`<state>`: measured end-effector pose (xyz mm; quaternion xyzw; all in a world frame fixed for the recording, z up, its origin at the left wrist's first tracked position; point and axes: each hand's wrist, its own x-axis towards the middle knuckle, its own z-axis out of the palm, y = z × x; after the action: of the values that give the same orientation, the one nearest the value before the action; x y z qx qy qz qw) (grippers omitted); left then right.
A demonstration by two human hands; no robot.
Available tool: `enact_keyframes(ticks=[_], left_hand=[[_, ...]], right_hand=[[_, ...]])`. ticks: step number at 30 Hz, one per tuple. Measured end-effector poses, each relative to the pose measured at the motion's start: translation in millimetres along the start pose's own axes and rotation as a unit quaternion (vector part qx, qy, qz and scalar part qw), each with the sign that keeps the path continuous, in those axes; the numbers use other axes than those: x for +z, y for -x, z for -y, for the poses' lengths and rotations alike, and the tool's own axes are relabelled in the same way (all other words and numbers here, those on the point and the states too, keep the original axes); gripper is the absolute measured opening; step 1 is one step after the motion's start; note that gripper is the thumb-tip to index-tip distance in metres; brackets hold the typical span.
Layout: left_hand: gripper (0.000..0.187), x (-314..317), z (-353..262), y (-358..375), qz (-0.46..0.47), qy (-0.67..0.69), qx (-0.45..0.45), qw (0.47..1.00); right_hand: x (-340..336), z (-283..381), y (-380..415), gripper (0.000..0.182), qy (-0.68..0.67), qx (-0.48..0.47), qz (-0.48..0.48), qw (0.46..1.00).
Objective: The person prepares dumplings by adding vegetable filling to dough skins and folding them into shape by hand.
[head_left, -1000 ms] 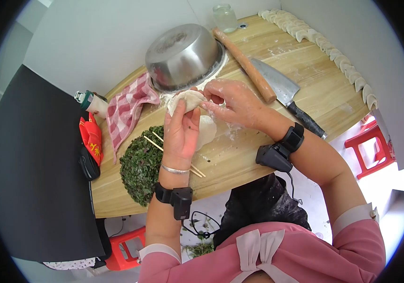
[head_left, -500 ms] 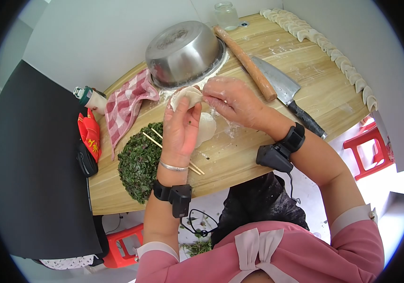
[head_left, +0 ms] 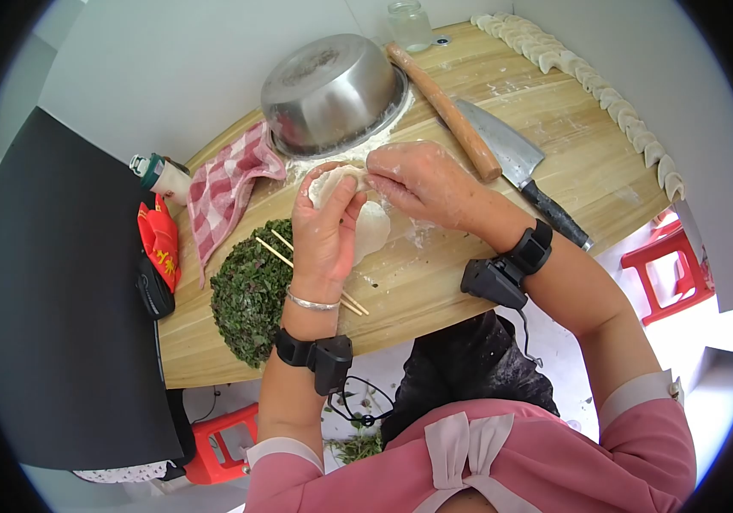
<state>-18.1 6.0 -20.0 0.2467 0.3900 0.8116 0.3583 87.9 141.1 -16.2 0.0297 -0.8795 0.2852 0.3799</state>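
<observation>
My left hand (head_left: 325,232) cups a white dumpling (head_left: 332,181) over the wooden table (head_left: 571,162), fingers curled around it. My right hand (head_left: 422,181), dusted with flour, pinches the dumpling's right edge between thumb and fingers. Just below the dumpling, round dough wrappers (head_left: 373,229) lie stacked on the table. A heap of chopped green filling (head_left: 253,295) with a pair of chopsticks (head_left: 279,250) resting on it sits to the left of my left wrist.
An upturned steel bowl (head_left: 328,90) stands behind my hands, with a rolling pin (head_left: 447,109), a cleaver (head_left: 512,158) and a glass jar (head_left: 407,24) nearby. Several finished dumplings (head_left: 606,98) line the right edge. A checked cloth (head_left: 228,192) lies left.
Both hands stay on the dumpling; the right fingers have shifted slightly along its edge, and the left fingers have curled more closely around it.
</observation>
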Motion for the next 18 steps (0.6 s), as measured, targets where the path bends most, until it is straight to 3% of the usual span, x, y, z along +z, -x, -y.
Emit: enact_keyframes(ticks=[2,6,8,12,18], left_hand=[[0.026,0.5,0.0,0.6,-0.004,0.001,0.003,1.0],[0.025,3.2,-1.0,0.1,-0.014,0.008,0.021,1.0],[0.025,2.1,-0.8,-0.9,-0.013,0.008,0.029,0.999],[0.025,0.2,-0.5,-1.5,-0.003,-0.005,0.018,1.0],[0.026,3.5,-0.8,2.4,-0.003,-0.052,0.007,0.999]], right_hand=[[2.8,-2.8,0.1,0.017,-0.007,-0.042,-0.018,0.999],[-0.1,3.4,1.3,0.018,-0.005,-0.035,-0.023,0.999],[-5.8,9.9,2.3,0.019,0.02,0.033,0.007,0.999],[-3.0,7.3,1.4,0.022,0.047,0.046,0.01,0.998],[-1.3,3.4,0.0,0.019,0.06,-0.023,0.005,0.998]])
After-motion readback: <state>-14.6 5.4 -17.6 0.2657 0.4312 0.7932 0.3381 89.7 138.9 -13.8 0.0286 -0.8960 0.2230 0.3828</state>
